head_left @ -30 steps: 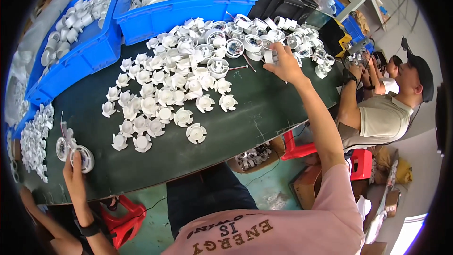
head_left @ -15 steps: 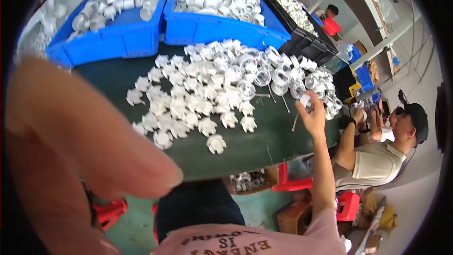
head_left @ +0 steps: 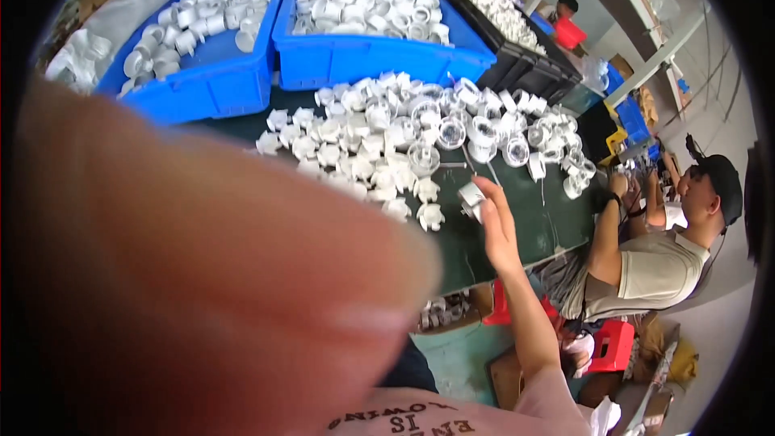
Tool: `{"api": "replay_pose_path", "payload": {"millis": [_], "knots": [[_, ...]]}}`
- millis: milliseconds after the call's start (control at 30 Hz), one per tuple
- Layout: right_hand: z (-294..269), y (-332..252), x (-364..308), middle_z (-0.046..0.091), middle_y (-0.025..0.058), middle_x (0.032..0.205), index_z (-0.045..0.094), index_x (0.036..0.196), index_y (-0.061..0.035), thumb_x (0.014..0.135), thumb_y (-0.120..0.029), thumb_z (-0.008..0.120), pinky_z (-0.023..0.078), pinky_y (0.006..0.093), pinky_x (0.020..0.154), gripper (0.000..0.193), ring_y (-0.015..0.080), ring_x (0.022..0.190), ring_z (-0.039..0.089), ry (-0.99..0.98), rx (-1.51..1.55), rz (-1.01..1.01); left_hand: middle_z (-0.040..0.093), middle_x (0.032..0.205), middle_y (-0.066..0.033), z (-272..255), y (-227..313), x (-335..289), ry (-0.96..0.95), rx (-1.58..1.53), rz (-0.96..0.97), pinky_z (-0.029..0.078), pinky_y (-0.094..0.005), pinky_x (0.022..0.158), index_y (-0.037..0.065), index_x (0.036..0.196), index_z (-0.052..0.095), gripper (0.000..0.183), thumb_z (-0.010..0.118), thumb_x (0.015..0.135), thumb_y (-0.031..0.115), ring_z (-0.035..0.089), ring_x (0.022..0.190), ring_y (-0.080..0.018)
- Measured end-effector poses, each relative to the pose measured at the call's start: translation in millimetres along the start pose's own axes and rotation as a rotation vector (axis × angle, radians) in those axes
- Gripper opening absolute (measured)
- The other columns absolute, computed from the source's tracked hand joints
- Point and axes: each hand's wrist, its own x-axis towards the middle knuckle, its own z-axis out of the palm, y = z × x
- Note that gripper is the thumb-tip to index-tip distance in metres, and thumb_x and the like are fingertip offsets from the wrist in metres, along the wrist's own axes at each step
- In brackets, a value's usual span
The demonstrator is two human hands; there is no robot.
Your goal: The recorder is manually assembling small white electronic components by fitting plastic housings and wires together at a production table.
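My right hand (head_left: pixel 498 226) is above the dark green tabletop (head_left: pixel 472 258). Its thumb and fingers grip a small white ring-shaped part (head_left: pixel 470 196) with a shiny band. Very close and blurred, my left hand (head_left: pixel 234 274) fills much of the lower left; what its fingers do or hold is hidden. Loose white claw-edged plastic parts (head_left: pixel 355 157) lie heaped on the table, partly covered from view by that hand. To their right is a pile of round white housings with shiny, clear-looking insides (head_left: pixel 484 133).
Along the table's far side stand two blue bins (head_left: pixel 379 56) of white rings and a black crate (head_left: pixel 525 73) of small white parts. A person in a black cap (head_left: pixel 718 186) works at the right. Below the table edge are a red stool (head_left: pixel 611 345) and a cardboard box (head_left: pixel 507 375).
My right hand has drawn the white ring-shaped part away from the pile, left and nearer to me. My left hand has moved right, covering more of the claw-edged parts.
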Motion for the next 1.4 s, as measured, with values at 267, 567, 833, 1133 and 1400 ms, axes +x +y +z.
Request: {"api": "replay_pose_path", "payload": {"millis": [267,567,833,1133,1400], "knots": [[16.8,21.2,13.9,0.047,0.0222,0.123,0.041,0.133,0.0035,0.099,-0.029,0.041,0.034,0.039,0.099,0.047,0.0357,0.113,0.045,-0.175,-0.355,-0.266,0.056,0.1,-0.013,13.9,1.9,-3.0,0.103,-0.039,-0.079,0.038,-0.0228,0.051,-0.005,0.132,0.035,0.079,0.067,0.072,0.035,0.052,0.068,-0.0159],[24.8,15.9,7.9,0.047,0.0227,0.123,0.042,0.131,0.005,0.099,-0.026,0.041,0.035,0.0403,0.097,0.044,0.0368,0.11,0.045,-0.164,-0.508,-0.342,0.055,0.101,-0.0136,19.7,6.9,-22.0,0.227,-0.109,-0.194,0.037,-0.0219,0.048,-0.005,0.131,0.037,0.067,0.059,0.081,0.034,0.05,0.066,-0.0151],[40.0,-0.2,8.5,0.044,0.0243,0.118,0.04,0.128,0.0057,0.088,-0.01,0.051,0.035,0.0445,0.095,0.045,0.0412,0.104,0.044,-0.205,-0.772,-0.37,0.054,0.102,-0.0141,23.4,28.2,-18.5,0.321,-0.092,-0.26,0.036,-0.0211,0.046,-0.005,0.129,0.038,0.057,0.052,0.089,0.033,0.049,0.064,-0.0144],[28.7,-6.1,22.1,0.053,0.0206,0.109,0.048,0.123,0.0017,0.093,-0.014,0.045,0.039,0.0423,0.092,0.034,0.0376,0.101,0.05,-0.188,-0.653,-0.289,0.048,0.116,-0.0113,148.7,-41.9,-91.6,-0.219,-0.63,-0.609,0.05,-0.0247,0.075,0.0,0.125,0.042,0.046,0.06,0.083,-0.009,0.06,0.094,-0.0157],[79.2,-93.4,-11.9,0.052,0.0191,0.113,0.051,0.114,0.0014,0.092,-0.013,0.046,0.043,0.0399,0.086,0.026,0.0348,0.096,0.053,-0.526,-0.131,-0.303,0.043,0.13,-0.0132,167.4,-50.2,-78.4,-0.048,-0.708,-0.579,0.044,-0.0279,0.091,-0.002,0.144,0.021,0.064,0.057,0.091,0.008,0.05,0.11,-0.0145]]}}
